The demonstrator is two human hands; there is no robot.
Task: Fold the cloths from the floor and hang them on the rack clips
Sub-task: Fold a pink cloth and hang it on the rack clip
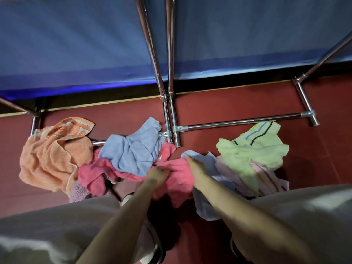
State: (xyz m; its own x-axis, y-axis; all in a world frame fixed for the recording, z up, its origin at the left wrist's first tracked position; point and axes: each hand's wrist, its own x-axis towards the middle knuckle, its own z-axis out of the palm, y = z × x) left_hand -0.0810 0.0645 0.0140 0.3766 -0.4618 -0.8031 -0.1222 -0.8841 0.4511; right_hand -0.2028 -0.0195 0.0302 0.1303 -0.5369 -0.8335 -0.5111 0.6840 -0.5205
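Both hands reach down to a heap of crumpled cloths on the dark red floor [238, 103]. The left hand [159, 175] has its fingers curled into the rumpled pink terry cloth [177, 180] at the middle of the heap, gripping a fold of it. The right hand [192, 164] lies just to the right, at the seam between that pink cloth and a pale blue-white cloth [206, 162]; its fingers are hidden in the fabric (which cloth they grasp, if any, cannot be told). A light blue cloth [133, 151] lies on the pink one's far left part, an orange towel [53, 159] sits at the far left, and a pale green towel with dark stripes [255, 147] lies to the right. The chrome tube base of the rack [238, 121] rests on the floor just beyond the heap, in front of a blue sheet [76, 44].
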